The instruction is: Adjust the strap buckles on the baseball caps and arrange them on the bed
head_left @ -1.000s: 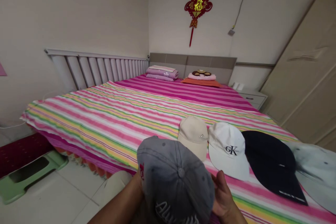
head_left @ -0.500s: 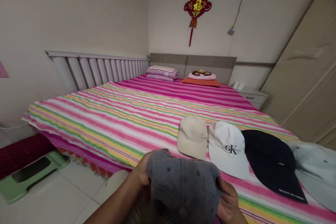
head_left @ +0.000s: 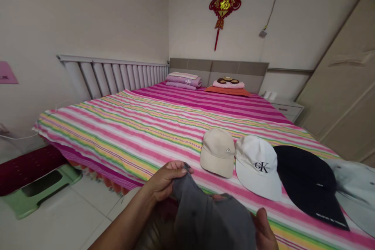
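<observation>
Over the last second the grey cap [head_left: 212, 222] tipped, taking its white lettering and top button out of sight and raising a dipped edge [head_left: 198, 190]. The left hand [head_left: 165, 179], first hidden behind the cap, came to pinch its upper corner. The right hand [head_left: 266, 231] lifted its thumb [head_left: 262, 217], perhaps loosening, though shadow obscured its fingers. More of a pink patch [head_left: 7, 72] entered view.

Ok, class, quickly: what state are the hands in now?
Left hand: closed, pinching the edge of the grey cap.
Right hand: partly hidden behind it; grip cannot be told.
</observation>
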Tool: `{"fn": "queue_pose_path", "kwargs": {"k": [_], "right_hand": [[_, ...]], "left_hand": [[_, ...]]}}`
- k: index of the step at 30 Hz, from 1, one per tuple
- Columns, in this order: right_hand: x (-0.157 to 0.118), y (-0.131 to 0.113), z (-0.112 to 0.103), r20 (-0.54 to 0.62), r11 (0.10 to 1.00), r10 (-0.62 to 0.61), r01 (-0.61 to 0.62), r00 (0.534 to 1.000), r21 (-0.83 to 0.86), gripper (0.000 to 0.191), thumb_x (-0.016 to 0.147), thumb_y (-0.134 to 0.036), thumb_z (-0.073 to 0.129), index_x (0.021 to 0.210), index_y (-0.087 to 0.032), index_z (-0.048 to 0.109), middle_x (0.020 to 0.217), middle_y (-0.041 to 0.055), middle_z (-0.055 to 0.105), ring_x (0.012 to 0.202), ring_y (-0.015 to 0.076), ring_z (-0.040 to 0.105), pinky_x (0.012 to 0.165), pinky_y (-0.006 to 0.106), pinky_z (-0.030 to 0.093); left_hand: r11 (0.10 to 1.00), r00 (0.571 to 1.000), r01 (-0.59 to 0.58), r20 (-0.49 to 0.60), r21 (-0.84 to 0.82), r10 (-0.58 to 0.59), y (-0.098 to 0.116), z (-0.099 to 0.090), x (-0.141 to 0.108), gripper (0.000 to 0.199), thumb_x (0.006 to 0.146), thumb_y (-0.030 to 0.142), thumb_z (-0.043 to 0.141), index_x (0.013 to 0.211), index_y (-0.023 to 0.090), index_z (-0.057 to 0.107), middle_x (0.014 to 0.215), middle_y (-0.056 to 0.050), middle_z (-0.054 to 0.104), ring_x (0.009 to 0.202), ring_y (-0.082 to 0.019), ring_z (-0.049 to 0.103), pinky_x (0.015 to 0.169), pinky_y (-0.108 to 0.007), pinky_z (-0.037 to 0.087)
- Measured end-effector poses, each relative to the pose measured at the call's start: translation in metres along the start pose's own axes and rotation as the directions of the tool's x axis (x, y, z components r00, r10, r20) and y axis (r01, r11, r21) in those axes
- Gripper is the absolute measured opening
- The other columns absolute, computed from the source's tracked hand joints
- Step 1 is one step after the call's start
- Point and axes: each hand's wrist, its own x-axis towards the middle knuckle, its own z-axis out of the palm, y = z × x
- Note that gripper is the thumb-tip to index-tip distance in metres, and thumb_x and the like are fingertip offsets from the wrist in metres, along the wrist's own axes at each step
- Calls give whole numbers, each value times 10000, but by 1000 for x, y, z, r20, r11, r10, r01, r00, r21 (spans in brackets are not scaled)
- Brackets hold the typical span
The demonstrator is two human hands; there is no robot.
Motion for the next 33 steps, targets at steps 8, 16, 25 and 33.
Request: {"fn": "queue_pose_path", "kwargs": {"k": [8, 16, 25, 33], "right_hand": [[11, -5, 28, 101, 991, -125, 118, 987, 68, 231, 713, -421, 610, 678, -193, 612, 763, 48, 652, 729, 178, 604, 736, 331, 452], [11, -6, 42, 60, 970, -239, 241, 969, -18, 314, 802, -452, 490, 694, -172, 582, 521, -52, 451, 317, 1, 187, 350, 175, 177], [11, -3, 60, 115, 782, -149, 189, 982, -594, 372, 695, -504, 601, 712, -158, 468, 487, -77, 386, 386, 26, 211, 386, 200, 110], [16, 5, 67, 126, 852, -137, 182, 982, -490, 356, 669, -410, 663, 628, -182, 394, 432, -100, 319, 391, 39, 220, 402, 198, 146]], "left_hand": [[985, 996, -23, 92, 172, 7, 0, 18, -4, 170, 657, 227, 678, 765, 98, 659, 638, -36, 611, 551, -72, 527, 557, -182, 389], [981, 992, -36, 122, 193, 12, 2, 26, -8, 178, 629, 253, 696, 712, 114, 621, 624, -5, 558, 529, -54, 457, 511, -167, 320], [891, 961, 4, 246, 453, -129, -13, 43, -12, 208, 665, 303, 650, 725, 113, 589, 603, 27, 502, 520, -44, 378, 501, -174, 268], [905, 952, -87, 302, 417, -47, -18, 46, -8, 234, 666, 285, 647, 755, 136, 491, 687, 2, 535, 601, -72, 463, 552, -183, 319]]}}
